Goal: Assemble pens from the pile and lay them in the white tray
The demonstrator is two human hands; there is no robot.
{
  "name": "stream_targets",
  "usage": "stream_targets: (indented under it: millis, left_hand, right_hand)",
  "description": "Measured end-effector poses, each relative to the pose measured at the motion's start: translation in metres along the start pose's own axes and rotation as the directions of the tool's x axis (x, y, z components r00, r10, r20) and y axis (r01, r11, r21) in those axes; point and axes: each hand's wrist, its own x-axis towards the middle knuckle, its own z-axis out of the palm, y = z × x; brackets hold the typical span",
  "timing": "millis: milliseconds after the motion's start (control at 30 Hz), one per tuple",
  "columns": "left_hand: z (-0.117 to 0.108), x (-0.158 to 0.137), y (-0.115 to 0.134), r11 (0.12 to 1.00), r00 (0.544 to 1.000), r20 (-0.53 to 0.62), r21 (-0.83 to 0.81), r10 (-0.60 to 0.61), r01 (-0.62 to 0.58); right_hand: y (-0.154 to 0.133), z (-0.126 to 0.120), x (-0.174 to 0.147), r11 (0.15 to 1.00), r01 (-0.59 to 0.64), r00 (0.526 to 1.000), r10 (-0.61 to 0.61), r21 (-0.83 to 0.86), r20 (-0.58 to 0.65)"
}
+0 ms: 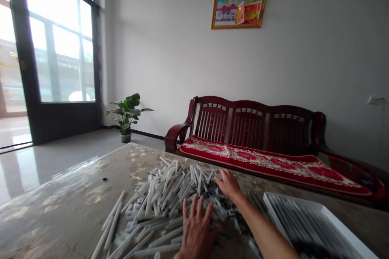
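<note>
While the back is taken up by a grey wall [158, 60], the foreground is filled by a table [67, 206] under a patterned cover. Behind it a wooden bench [246, 127] is set, with a red mat [264, 162] spread on the seat. Mid-table is covered by a heap of pale tubes [170, 188], darker pieces mixed in. To its right a white tray [343, 230] is placed, loaded with dark rods [304, 218] laid side by side; detail lost to blur. The left hand [196, 226] is laid at the heap's near right side, back up, fingers fanned forward; no tube is seen gripped. The right hand [229, 186] is held at the far right edge, fingers parted and pointed left; palm side is hidden, so contact can't be told. Key relation: most of the heap is located ahead-left of the left hand and straight left of the right, so it is flanked on one side only. Axes are mixed: beside the left hand, tubes are slanted crosswise to its fingers; deeper in, many are pointed away. The bulk is nearer the left hand, the tray nearer the right arm. Smallest: a black scrap [105, 179], left of the heap.
</note>
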Motion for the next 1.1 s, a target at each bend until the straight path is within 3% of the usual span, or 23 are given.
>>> stream_targets:
  millis: [67,233,400,667,900,1100]
  left_hand:
    - [0.006,0.003,-0.002,1.000,0.999,0.016,0.000,-0.029,0.029]
    - [0.023,0.008,-0.008,0.994,0.991,-0.080,0.015,-0.111,0.112]
    - [0.033,0.012,-0.015,0.990,0.989,-0.063,0.049,-0.132,0.135]
    - [0.031,0.012,-0.019,0.989,0.976,-0.183,0.068,-0.117,0.132]
    - [0.002,0.009,-0.022,0.981,0.977,-0.135,0.078,-0.167,0.178]
    - [-0.011,0.008,-0.030,0.979,0.948,-0.257,0.033,-0.188,0.203]
  right_hand:
    - [-0.016,0.011,0.021,1.000,0.008,0.999,-0.008,0.003,0.040]
    - [-0.055,0.035,0.064,1.000,-0.001,0.985,-0.001,0.011,0.175]
    - [-0.084,0.046,0.077,1.000,0.021,0.968,-0.024,0.013,0.251]
    - [-0.091,0.036,0.055,0.996,0.085,0.978,-0.081,-0.009,0.193]
    - [-0.068,0.020,0.018,0.992,0.116,0.969,-0.125,0.056,0.212]
    - [-0.047,0.009,-0.028,0.962,0.195,0.948,-0.235,0.193,0.213]
